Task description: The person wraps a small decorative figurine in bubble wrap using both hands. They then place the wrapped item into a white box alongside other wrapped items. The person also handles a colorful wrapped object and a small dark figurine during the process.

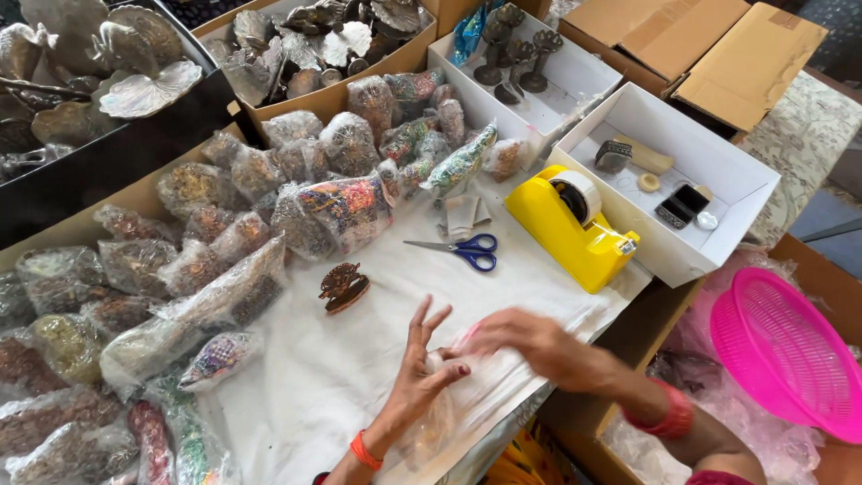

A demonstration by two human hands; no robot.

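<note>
My left hand (417,373) rests on a clear plastic bag (503,382) that lies on the white cloth (314,377) near the table's front edge; its fingers are spread and raised. Blurred, my right hand (530,346) presses flat on the same bag just to the right. Neither hand grips anything that I can make out. A small brown metal ornament (343,287) lies on the cloth a little beyond my left hand. Blue-handled scissors (462,250) lie farther back.
A yellow tape dispenser (575,229) stands at the right of the cloth. Many bagged beaded items (224,260) pile up at left and back. A white box (691,180) with small items, cardboard boxes of metal ornaments (314,40), and a pink basket (790,355) surround the area.
</note>
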